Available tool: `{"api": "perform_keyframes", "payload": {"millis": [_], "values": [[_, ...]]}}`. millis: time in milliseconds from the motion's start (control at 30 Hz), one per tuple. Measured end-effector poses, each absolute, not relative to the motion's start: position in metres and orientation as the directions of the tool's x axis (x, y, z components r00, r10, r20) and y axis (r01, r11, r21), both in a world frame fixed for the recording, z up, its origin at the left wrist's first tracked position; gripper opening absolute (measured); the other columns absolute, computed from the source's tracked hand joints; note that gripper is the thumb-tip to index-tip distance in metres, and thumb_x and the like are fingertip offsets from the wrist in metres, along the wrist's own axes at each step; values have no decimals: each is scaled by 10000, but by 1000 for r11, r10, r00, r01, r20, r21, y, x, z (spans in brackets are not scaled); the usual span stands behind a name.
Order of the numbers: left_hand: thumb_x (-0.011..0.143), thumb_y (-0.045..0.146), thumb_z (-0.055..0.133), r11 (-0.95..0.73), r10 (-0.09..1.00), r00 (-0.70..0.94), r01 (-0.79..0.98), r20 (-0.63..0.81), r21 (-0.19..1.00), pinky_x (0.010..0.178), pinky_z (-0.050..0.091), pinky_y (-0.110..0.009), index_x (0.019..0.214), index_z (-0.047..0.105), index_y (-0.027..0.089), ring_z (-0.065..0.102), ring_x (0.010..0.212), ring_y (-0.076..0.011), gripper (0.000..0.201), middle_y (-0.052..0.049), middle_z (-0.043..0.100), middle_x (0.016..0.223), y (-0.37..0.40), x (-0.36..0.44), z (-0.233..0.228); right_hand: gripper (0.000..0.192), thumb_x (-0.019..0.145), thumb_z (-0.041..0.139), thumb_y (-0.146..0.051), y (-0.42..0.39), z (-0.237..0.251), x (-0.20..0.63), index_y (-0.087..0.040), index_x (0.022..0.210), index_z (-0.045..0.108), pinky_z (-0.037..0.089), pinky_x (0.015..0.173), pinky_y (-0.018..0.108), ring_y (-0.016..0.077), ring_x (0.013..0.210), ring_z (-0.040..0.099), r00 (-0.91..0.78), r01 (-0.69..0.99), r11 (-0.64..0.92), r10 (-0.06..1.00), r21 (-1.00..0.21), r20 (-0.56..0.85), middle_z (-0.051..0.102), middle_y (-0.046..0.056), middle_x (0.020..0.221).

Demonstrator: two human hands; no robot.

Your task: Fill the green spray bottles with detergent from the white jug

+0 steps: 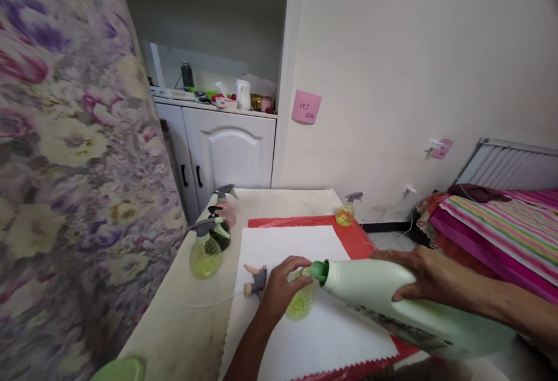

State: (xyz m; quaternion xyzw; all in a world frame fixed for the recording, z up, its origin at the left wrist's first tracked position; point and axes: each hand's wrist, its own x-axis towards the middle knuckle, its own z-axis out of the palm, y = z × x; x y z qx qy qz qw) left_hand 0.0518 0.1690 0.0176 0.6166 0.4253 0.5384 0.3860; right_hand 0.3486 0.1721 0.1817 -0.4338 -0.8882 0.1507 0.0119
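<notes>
My left hand [281,282] is closed around the neck of a small clear bottle [300,306] with yellow-green tint, standing upright without a spray head. Its thumb and forefinger are at the mouth. My right hand [421,279] grips a large pale green jug [370,281], tilted almost level. The jug's green pouring spout [319,271] meets the mouth of the small bottle; whether liquid flows cannot be made out. Left of my left hand, a grey and peach spray head [256,281] lies on the white sheet [292,241], its thin tube [213,304] reaching left.
At the table's [196,329] left stand a yellow-green spray bottle [206,260], a dark one [223,237] and a pink one [227,211]. A small spray bottle [344,215] stands far right on the red sheet [361,238]. A green round lid [124,369] lies near left. A bed [492,218] is at right.
</notes>
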Motion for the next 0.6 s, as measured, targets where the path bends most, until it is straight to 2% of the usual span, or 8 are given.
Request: {"api": "perform_keyframes", "payload": {"millis": [300,600], "values": [[731,191,681,-311,950,52,123,307,942,940,432,-335,980,704,227,606,1036,-224,252,-43,675,1054,170,53,21,457,783,667,-472,170,192,344,-315,1205,588,469,609,246,223,729,672,-632,768,591,762,-248,-142,725,3,833],[743,204,672,-317,948,62,163,311,934,912,435,-336,937,714,224,622,987,-222,199,-42,689,994,167,50,26,530,775,658,-492,173,192,343,-286,1257,575,469,614,251,244,740,692,-621,780,589,770,-209,-147,742,39,851]]}}
